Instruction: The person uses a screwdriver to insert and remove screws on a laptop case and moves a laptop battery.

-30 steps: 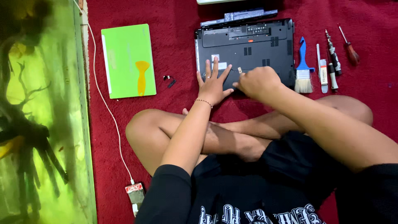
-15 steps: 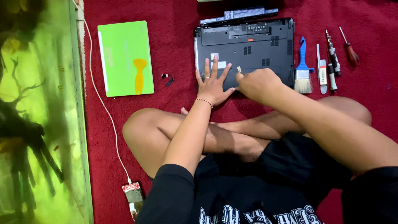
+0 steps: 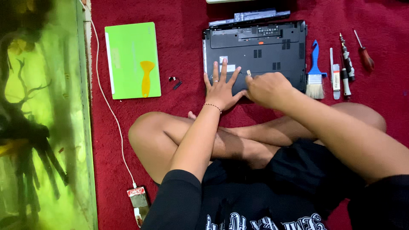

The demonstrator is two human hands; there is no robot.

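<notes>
Person sits cross-legged on red carpet (image 3: pixel 179 115). Black laptop (image 3: pixel 264 47) lies bottom-up on the carpet just ahead of the knees. Left hand (image 3: pixel 221 87) rests flat on its near edge, fingers spread, grip open. Right hand (image 3: pixel 266 88) beside it, grip closed on a small pale tool (image 3: pixel 249 73) whose tip touches the laptop base. Blue brush (image 3: pixel 315 72) and screwdrivers (image 3: pixel 347 64) lie right of the laptop; green lid (image 3: pixel 132 59) lies well left.

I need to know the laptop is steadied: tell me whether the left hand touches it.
Touching. The head view shows the left hand lying flat, fingers spread, on the upturned laptop's black underside.
</notes>
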